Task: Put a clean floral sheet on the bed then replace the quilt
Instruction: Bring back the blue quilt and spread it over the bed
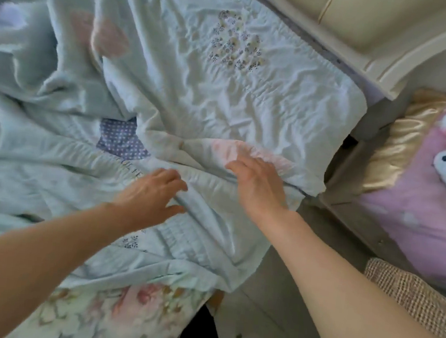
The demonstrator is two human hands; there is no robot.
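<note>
1. Floral sheet [105, 311]: nearest item, pink-flowered, showing at the near bed edge under the quilt; judged already fitted.
2. Quilt [186, 87]: pale blue patchwork, spread over the bed but rumpled, bunched at left; replacement judged under way, smoothing left.
3. Left hand [149, 196]: fingers loosely spread, resting on a quilt fold, gripping nothing.
4. Right hand [259, 184]: fingers straight, flat on the quilt near its right corner.
5. Pink cushion [419, 219]: right, beside the bed.
</note>
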